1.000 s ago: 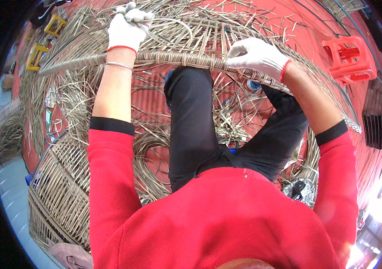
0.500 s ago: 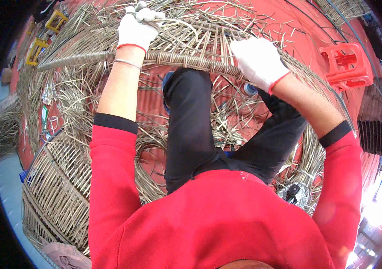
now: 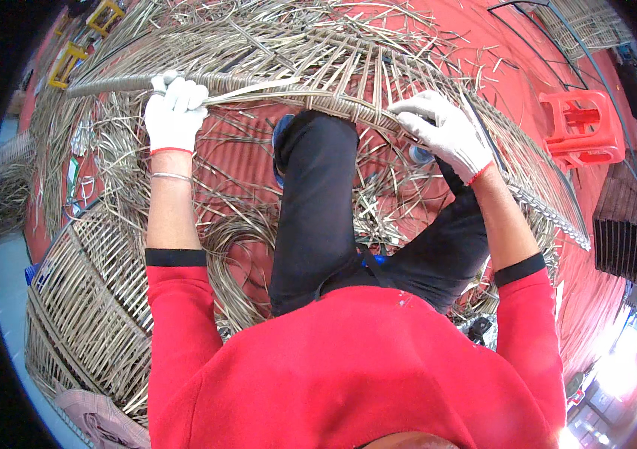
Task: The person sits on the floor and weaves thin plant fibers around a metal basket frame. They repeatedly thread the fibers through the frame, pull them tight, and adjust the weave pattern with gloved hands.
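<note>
A curved woven wicker frame (image 3: 337, 63) lies across my knees, its near edge a rim (image 3: 311, 98) wrapped in brownish-grey strips. My left hand (image 3: 175, 112), in a white glove with a red cuff, is closed at the left part of the rim. From its fingers a pale flat wicker strip (image 3: 251, 91) runs right, along the rim. On the right, my gloved right hand (image 3: 444, 129) lies over the rim, fingers and thumb reaching round it near the wrapped part. What sits under its palm is hidden.
Loose wicker strips (image 3: 236, 247) litter the red floor covering. A red plastic stool (image 3: 584, 127) stands at the right, beyond stacked brown slatted panels (image 3: 633, 224). Yellow stools (image 3: 68, 65) are at the far left, and another woven wicker panel (image 3: 90, 292) lies at lower left.
My left hand has come left and nearer to me, drawing the strip along the rim. My right hand has come slightly nearer, its fingers now stretching left along the rim.
</note>
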The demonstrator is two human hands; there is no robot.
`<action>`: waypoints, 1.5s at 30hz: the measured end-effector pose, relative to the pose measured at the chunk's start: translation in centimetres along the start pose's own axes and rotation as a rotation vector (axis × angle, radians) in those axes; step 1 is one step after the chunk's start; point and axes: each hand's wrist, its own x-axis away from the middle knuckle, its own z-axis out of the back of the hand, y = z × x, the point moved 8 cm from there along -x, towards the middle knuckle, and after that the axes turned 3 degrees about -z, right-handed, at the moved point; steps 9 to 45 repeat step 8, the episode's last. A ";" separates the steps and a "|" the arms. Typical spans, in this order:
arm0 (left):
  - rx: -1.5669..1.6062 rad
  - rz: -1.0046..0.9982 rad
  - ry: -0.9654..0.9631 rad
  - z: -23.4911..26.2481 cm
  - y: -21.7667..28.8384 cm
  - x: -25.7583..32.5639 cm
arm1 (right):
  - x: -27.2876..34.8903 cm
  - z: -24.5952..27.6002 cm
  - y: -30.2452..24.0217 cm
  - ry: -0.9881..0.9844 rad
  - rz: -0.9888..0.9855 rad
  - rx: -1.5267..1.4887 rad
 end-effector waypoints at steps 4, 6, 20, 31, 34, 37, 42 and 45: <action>-0.061 -0.082 0.135 0.9 0.1 0.9 | 0.1 -0.4 -0.4 0.020 0.004 0.049; -0.191 -0.129 0.208 0.8 0.5 1.3 | 0.0 -0.3 -0.4 0.013 -0.002 0.057; -0.256 -0.153 0.269 0.8 0.3 1.8 | -0.2 -0.4 -0.4 -0.002 0.008 0.073; -0.256 -0.153 0.269 0.8 0.3 1.8 | -0.2 -0.4 -0.4 -0.002 0.008 0.073; -0.256 -0.153 0.269 0.8 0.3 1.8 | -0.2 -0.4 -0.4 -0.002 0.008 0.073; -0.256 -0.153 0.269 0.8 0.3 1.8 | -0.2 -0.4 -0.4 -0.002 0.008 0.073; -0.256 -0.153 0.269 0.8 0.3 1.8 | -0.2 -0.4 -0.4 -0.002 0.008 0.073; -0.256 -0.153 0.269 0.8 0.3 1.8 | -0.2 -0.4 -0.4 -0.002 0.008 0.073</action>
